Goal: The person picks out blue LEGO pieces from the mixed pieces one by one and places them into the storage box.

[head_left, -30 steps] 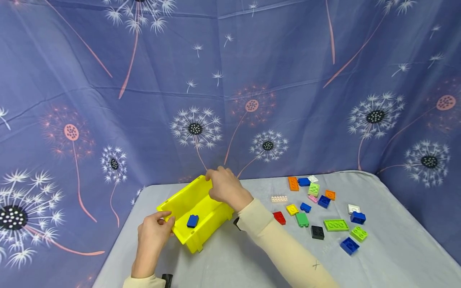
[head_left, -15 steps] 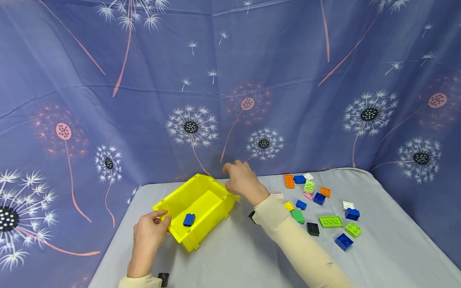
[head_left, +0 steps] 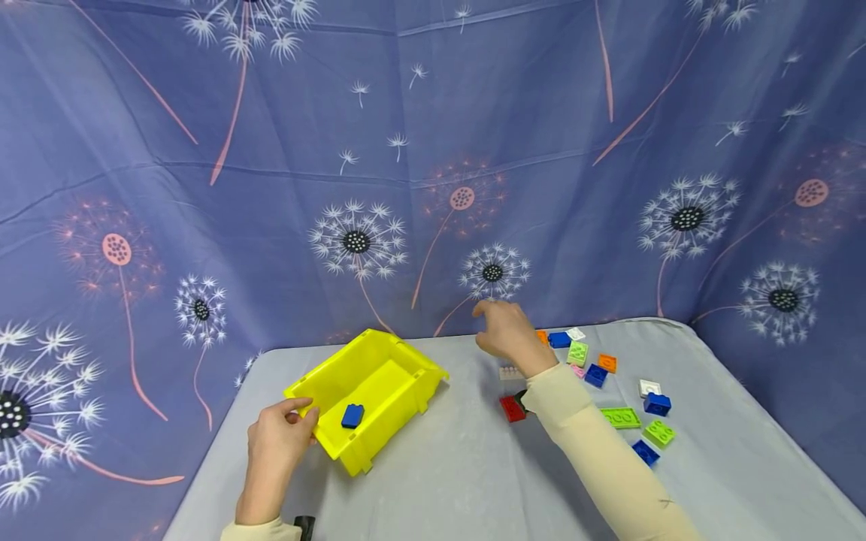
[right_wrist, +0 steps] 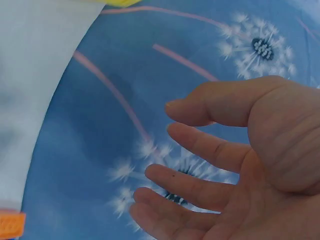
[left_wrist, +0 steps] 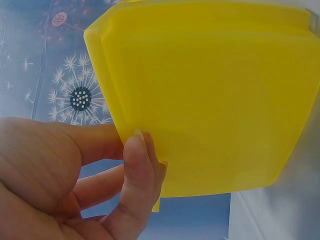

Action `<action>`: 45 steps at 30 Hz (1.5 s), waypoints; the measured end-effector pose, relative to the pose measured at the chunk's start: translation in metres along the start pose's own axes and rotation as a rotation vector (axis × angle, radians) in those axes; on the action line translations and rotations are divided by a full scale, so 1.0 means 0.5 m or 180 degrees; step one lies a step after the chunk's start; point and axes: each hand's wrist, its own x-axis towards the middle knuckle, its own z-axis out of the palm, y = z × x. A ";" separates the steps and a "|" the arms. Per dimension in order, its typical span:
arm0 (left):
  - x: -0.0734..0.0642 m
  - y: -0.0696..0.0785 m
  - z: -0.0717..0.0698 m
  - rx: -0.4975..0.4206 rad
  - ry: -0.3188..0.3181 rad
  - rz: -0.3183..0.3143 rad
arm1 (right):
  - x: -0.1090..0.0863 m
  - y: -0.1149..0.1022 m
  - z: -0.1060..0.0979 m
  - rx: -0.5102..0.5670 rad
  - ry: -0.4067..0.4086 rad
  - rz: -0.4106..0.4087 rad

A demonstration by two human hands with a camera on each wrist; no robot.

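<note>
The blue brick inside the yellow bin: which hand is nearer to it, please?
Left. The left hand holds the near end of the yellow bin, close to the blue brick; the right hand hovers farther off, outside the bin to its right.

This is a small table corner closed in by hanging cloth, a plain improvised set-up. The blue-violet curtain (head_left: 399, 98), printed with white and pink dandelions (head_left: 356, 242), hangs behind the table and along its left and right sides, and long fold creases (head_left: 284, 173) run across it. The same print appears in both wrist views. The pale grey tabletop (head_left: 460, 488) bears a yellow plastic bin (head_left: 389, 428) and loose toy bricks (head_left: 658, 433) of many colours, which give the place a playroom character. Because the curtain fills the background, I cannot say surely whether this is in a home or a lab.
</note>
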 end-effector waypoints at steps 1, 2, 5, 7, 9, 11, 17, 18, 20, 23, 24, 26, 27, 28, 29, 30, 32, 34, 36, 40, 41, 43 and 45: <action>0.000 0.000 0.000 0.0002 0.0000 0.0003 | 0.000 0.011 -0.002 -0.0003 -0.0016 0.0013; 0.000 0.000 -0.001 0.0007 0.0002 0.0008 | 0.001 0.021 -0.004 0.0001 -0.0032 0.0040; 0.001 0.000 -0.002 0.0028 0.0005 0.0030 | 0.003 0.053 -0.007 0.0039 -0.0101 0.0119; 0.002 0.000 -0.002 0.0042 0.0006 0.0041 | 0.005 0.074 -0.009 0.0069 -0.0137 0.0189; 0.003 -0.001 -0.002 0.0051 -0.0011 0.0034 | 0.008 0.097 -0.008 0.0051 -0.0157 0.0257; 0.003 -0.002 -0.001 0.0056 -0.0012 0.0014 | 0.010 0.118 -0.008 0.0020 -0.0179 0.0316; 0.003 -0.003 0.002 0.0063 0.0007 -0.0022 | 0.016 0.173 -0.010 0.0090 -0.0312 0.0529; 0.003 -0.004 0.002 0.0059 0.0003 -0.0020 | 0.018 0.181 -0.009 0.0113 -0.0335 0.0571; 0.002 -0.004 0.002 0.0061 0.0005 -0.0017 | 0.021 0.197 -0.008 0.0109 -0.0360 0.0666; 0.002 -0.004 0.001 0.0066 0.0009 0.0003 | 0.024 0.217 -0.006 -0.0041 -0.0354 0.0707; 0.002 -0.004 0.000 0.0063 0.0006 0.0003 | 0.025 0.222 -0.004 -0.0063 -0.0357 0.0738; 0.001 -0.003 0.000 0.0051 -0.0006 0.0003 | 0.025 0.234 -0.002 -0.0138 -0.0343 0.0745; 0.001 -0.003 0.000 0.0047 -0.0012 0.0001 | 0.025 0.239 -0.001 -0.0146 -0.0343 0.0749; 0.000 -0.003 0.000 0.0042 -0.0014 -0.0002 | 0.024 0.245 0.001 -0.0144 -0.0341 0.0762; 0.000 -0.003 0.000 0.0037 -0.0015 -0.0005 | 0.025 0.250 0.002 -0.0146 -0.0334 0.0759; 0.000 -0.003 0.000 0.0039 -0.0013 -0.0004 | 0.025 0.255 0.004 -0.0187 -0.0305 0.0743; 0.000 -0.003 0.000 0.0035 -0.0006 -0.0005 | 0.026 0.265 0.009 -0.0289 -0.0254 0.0724; 0.001 -0.003 0.000 0.0037 0.0001 -0.0011 | 0.028 0.274 0.014 -0.0361 -0.0236 0.0745; 0.001 -0.003 0.000 0.0031 0.0011 -0.0013 | 0.029 0.282 0.019 -0.0440 -0.0236 0.0757; 0.001 -0.003 0.001 0.0021 0.0026 -0.0033 | 0.029 0.295 0.030 -0.0456 -0.0286 0.0797; 0.000 -0.003 0.002 0.0019 0.0027 -0.0036 | 0.029 0.297 0.032 -0.0455 -0.0296 0.0806; 0.000 -0.003 0.002 0.0008 0.0020 -0.0050 | 0.029 0.302 0.036 -0.0453 -0.0312 0.0832; 0.000 -0.003 0.003 0.0007 0.0024 -0.0064 | 0.030 0.305 0.040 -0.0466 -0.0322 0.0866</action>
